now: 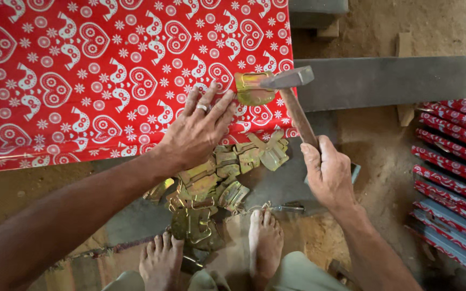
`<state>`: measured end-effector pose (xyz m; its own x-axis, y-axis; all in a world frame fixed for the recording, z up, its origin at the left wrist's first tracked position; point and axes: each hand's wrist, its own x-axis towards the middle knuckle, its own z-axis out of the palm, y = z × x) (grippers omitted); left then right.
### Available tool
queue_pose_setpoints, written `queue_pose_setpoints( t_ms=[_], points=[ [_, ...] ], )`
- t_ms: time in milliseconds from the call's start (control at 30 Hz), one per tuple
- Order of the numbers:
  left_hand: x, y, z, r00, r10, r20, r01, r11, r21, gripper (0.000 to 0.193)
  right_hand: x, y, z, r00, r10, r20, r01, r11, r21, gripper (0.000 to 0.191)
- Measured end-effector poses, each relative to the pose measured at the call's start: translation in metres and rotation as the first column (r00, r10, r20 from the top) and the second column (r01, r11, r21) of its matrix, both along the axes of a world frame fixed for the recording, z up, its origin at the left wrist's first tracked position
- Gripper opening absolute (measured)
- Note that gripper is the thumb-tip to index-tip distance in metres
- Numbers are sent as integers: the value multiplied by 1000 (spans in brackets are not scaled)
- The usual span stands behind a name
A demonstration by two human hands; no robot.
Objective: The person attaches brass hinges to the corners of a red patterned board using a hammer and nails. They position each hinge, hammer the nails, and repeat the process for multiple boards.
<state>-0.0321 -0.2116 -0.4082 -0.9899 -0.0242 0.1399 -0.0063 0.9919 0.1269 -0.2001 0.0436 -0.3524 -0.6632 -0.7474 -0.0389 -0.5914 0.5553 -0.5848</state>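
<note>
Dirt floor (438,27) w/ grey slabs. Left hand (198,129) lies flat, fingers spread, holding nothing, pinning red patterned sheet (82,75). Right hand (327,172) is closed round hammer (292,91), head on 1 brass hasp (252,89) at sheet's edge. Looks early: approx. a dozen hasps left in pile (211,188); wrapped strips (451,167) stacked on the right, ~8.

Left hand (199,129) lies flat on the red patterned sheet (82,81), fingertips beside a brass hasp plate (252,89). Right hand (327,172) grips a hammer (292,97), head touching that plate. Loose brass plates (217,183) lie below.
</note>
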Motion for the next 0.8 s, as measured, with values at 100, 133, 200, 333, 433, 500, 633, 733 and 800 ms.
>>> queue_pose_setpoints(
  t_ms=[100, 133, 200, 333, 433, 500, 633, 733, 800],
  points=[
    [-7, -2, 9, 1000, 21, 17, -20, 997, -77, 70, 1, -2, 3, 1000, 28, 7, -28, 1000, -13, 24],
    [-11, -4, 12, 997, 46, 68, -50, 997, 58, 80, 2, -3, 4, 999, 46, 4, -46, 999, -20, 23],
    [-21, -8, 17, 981, 73, 181, -130, 936, 327, 101, 3, -4, 6, 998, 68, -16, -69, 997, -31, 23],
    [-33, -14, 19, 961, 183, 207, -243, 915, 323, 122, 5, -8, 6, 996, 81, -49, -80, 997, 22, 24],
    [-33, -15, 13, 980, 176, 90, -196, 923, 332, 110, 6, -10, 6, 989, 146, -19, -145, 988, 62, 24],
    [-31, -14, 9, 976, 182, 116, -209, 932, 296, 110, 7, -11, 7, 985, 146, -90, -135, 984, 117, 25],
    [-29, -13, 6, 983, 176, 53, -183, 943, 277, 107, 8, -13, 11, 992, 106, -63, -104, 994, 32, 29],
    [-31, -12, 8, 981, 179, 76, -193, 944, 268, 107, 8, -16, 13, 999, 33, -5, -33, 999, 1, 31],
    [-31, -12, 10, 978, 182, 103, -203, 942, 268, 106, 8, -18, 14, 991, 110, -72, -98, 983, 153, 32]
  ],
)
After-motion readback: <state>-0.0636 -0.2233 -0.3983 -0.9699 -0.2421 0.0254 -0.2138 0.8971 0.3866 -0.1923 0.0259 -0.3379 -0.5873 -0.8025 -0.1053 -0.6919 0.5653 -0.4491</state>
